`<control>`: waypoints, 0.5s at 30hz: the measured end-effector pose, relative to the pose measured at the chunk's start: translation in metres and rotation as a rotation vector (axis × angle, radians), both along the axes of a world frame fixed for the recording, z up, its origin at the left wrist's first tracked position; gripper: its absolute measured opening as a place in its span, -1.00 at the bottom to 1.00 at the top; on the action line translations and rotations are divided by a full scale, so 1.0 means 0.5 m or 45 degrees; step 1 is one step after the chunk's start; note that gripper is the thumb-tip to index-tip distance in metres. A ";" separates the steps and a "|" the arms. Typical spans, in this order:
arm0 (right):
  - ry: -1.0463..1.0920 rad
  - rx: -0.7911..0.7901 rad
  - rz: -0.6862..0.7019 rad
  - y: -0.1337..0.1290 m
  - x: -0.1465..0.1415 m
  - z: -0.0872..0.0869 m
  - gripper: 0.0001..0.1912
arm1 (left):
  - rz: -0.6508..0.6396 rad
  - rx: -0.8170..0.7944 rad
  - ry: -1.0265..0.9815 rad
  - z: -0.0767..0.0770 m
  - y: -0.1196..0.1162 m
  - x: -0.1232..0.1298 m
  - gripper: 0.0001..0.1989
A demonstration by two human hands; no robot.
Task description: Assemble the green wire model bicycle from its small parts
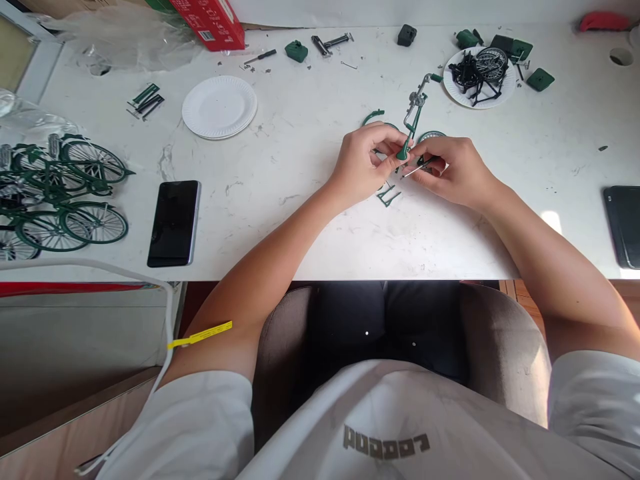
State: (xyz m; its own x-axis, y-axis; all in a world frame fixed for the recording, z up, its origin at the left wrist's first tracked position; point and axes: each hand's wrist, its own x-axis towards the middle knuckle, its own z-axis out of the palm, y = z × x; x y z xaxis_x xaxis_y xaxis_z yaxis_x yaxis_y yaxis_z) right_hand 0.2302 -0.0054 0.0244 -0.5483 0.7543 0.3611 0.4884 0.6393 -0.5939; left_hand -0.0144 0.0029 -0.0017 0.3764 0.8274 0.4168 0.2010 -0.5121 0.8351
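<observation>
My left hand [367, 160] is closed around the lower end of a green and silver miniature bicycle part [415, 120], which stands up from the fingers. At its top are what look like handlebars. My right hand [453, 167] comes close from the other side, fingers pinched on a thin metal rod [414, 168] whose tip points toward the left hand; its exact kind is unclear. Behind the hands lie a curved green mudguard [373, 115] and a small spoked wheel [431, 135], both partly hidden. Small green forked pieces [388, 196] lie on the table just below my left hand.
Assembled green model bicycles [75, 190] lie at the left beside a phone [173, 223]. White paper plates [220, 107] sit farther back; another plate [453, 90] carries black parts and wheels. A screwdriver [260, 57], a red box [213, 23] and a dark device [623, 227] are also around.
</observation>
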 end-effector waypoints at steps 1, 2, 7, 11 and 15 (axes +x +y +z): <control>0.001 0.008 -0.013 0.000 0.000 0.000 -0.57 | 0.014 0.007 -0.006 -0.001 0.002 -0.001 -0.66; 0.000 0.015 -0.032 0.000 0.000 0.001 -0.57 | 0.030 0.016 -0.013 -0.002 0.004 -0.001 -0.65; 0.010 0.046 -0.137 -0.004 -0.003 0.008 -0.50 | 0.111 0.065 -0.080 0.000 0.011 -0.005 -0.61; 0.100 0.109 -0.200 -0.006 -0.007 0.011 -0.32 | 0.211 0.053 -0.071 -0.001 0.014 -0.005 -0.65; 0.100 0.126 -0.225 -0.002 -0.009 0.010 -0.28 | 0.239 0.076 -0.047 -0.005 0.016 -0.005 -0.69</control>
State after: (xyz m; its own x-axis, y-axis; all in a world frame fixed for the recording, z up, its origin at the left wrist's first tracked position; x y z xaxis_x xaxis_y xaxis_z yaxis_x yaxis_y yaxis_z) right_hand 0.2259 -0.0064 0.0296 -0.3780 0.7951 0.4743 0.5529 0.6048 -0.5732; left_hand -0.0167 0.0112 -0.0043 0.2014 0.8549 0.4781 0.2674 -0.5175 0.8128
